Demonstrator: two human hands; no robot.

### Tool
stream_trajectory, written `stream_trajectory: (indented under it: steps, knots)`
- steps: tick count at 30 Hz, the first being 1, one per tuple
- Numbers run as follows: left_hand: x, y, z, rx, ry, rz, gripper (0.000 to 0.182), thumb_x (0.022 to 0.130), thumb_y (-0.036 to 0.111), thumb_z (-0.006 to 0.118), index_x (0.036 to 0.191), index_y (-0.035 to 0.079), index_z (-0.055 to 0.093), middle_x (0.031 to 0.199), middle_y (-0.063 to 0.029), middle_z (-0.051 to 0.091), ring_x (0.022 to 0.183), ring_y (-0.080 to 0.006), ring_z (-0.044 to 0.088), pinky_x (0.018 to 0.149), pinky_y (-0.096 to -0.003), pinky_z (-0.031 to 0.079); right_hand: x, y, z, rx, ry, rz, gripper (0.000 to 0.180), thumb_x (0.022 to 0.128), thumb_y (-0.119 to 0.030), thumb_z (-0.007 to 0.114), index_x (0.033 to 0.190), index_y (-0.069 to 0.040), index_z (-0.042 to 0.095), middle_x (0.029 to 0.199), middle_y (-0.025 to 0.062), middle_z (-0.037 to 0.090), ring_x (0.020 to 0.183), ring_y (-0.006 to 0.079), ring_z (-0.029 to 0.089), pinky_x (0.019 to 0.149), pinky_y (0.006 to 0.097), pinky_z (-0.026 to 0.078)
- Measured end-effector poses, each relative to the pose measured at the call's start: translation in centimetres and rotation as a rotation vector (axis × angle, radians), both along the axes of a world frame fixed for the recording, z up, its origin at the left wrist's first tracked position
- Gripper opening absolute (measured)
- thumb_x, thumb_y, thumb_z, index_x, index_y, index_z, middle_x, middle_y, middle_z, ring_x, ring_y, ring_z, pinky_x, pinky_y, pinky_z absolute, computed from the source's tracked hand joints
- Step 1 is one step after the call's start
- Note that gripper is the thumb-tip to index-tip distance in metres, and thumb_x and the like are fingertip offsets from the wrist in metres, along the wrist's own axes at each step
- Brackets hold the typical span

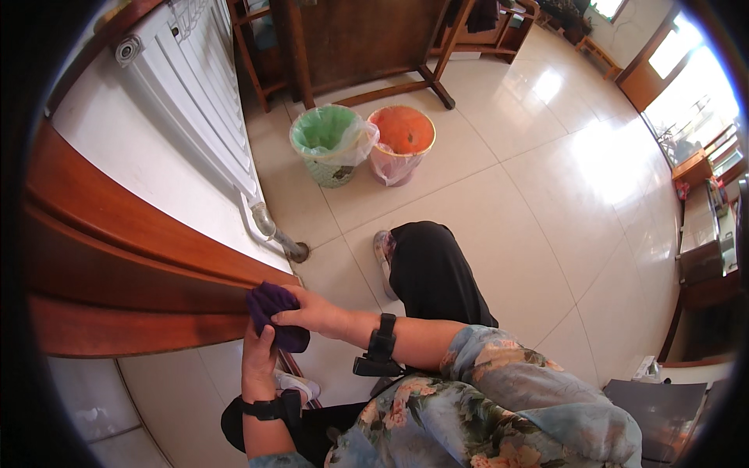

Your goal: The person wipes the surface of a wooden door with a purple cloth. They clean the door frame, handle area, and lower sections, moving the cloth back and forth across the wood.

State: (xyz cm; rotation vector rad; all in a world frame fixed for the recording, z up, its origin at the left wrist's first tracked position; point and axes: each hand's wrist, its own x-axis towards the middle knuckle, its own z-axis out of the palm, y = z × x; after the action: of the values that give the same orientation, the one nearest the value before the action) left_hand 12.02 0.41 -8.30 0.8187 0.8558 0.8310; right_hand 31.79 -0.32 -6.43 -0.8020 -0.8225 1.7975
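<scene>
A bunched dark purple cloth (275,307) is gripped between both hands, close to the edge of a reddish-brown wooden door frame (140,263). My left hand (260,351) holds the cloth from below, its thumb pointing up. From the right, my right hand (307,310) has its thumb laid over the cloth, while its other fingers are partly hidden behind it. The cloth overlaps the end of the wood in the view; whether it touches the wood I cannot tell. Each forearm wears a black strap with a device.
A white radiator (193,105) hangs on the left wall, with a metal pipe (275,228) running into the tiled floor (468,193). Ahead stand a green lined bin (330,169) and an orange-red one (404,131). Behind them is a wooden folding table (363,41). A grey-topped surface (655,403) lies lower right.
</scene>
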Motion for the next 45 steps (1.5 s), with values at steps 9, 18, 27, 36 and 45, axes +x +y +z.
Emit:
stream_trajectory:
  steps: [9, 18, 27, 36, 45]
  knots:
    - [-0.6, -0.3, 0.8, 0.035, 0.07, 0.071, 0.077, 0.086, 0.039, 0.084, 0.144, 0.003, 0.05, 0.133, -0.0075, 0.06, 0.121, -0.022, 0.059, 0.106, -0.0369, 0.048, -1.5, -0.7, -0.8, 0.011, -0.088, -0.017, 0.066, 0.098, -0.027, 0.07, 0.149, 0.001, 0.04, 0.137, 0.0125, 0.057, 0.126, 0.0192, 0.054, 0.111, 0.0343, 0.043]
    - [-0.5, -0.6, 1.4, 0.028, 0.106, 0.146, 0.067, 0.091, 0.027, 0.079, 0.145, 0.002, 0.05, 0.134, -0.0081, 0.06, 0.121, -0.0199, 0.059, 0.106, -0.0357, 0.047, -3.5, -1.1, -2.0, 0.198, -0.128, -0.053, 0.093, 0.087, -0.042, 0.084, 0.152, -0.001, 0.032, 0.145, 0.0124, 0.048, 0.136, 0.0208, 0.045, 0.117, 0.0384, 0.036]
    - [-4.4, 0.2, 0.5, 0.086, 0.504, 0.043, 0.042, 0.106, 0.036, 0.059, 0.128, 0.001, 0.066, 0.117, -0.002, 0.07, 0.112, -0.0114, 0.06, 0.102, -0.029, 0.047, -2.2, -0.6, -4.1, -0.085, -0.054, 0.138, 0.057, 0.094, -0.017, 0.076, 0.142, 0.0, 0.051, 0.131, 0.0092, 0.065, 0.12, 0.0194, 0.063, 0.105, 0.0359, 0.051]
    - [-18.8, -2.5, 7.9, 0.094, 0.957, 0.383, 0.036, 0.098, 0.033, 0.071, 0.104, -0.002, 0.073, 0.096, -0.0092, 0.077, 0.087, -0.0142, 0.071, 0.082, -0.0295, 0.054, -1.9, -0.9, -10.6, -0.384, -0.364, 0.252, 0.053, 0.095, -0.02, 0.075, 0.14, -0.003, 0.053, 0.128, 0.0116, 0.067, 0.115, 0.0282, 0.068, 0.096, 0.0464, 0.059]
    - [-18.7, -2.2, 6.1, 0.429, 0.638, 0.523, 0.052, 0.102, 0.014, 0.06, 0.151, 0.009, 0.047, 0.14, -0.0097, 0.061, 0.127, -0.0212, 0.058, 0.104, -0.0369, 0.049, -3.1, 2.7, -16.4, -0.582, -0.466, 0.271, 0.054, 0.094, -0.033, 0.076, 0.136, -0.005, 0.056, 0.124, 0.0129, 0.068, 0.109, 0.0288, 0.07, 0.089, 0.0504, 0.059]
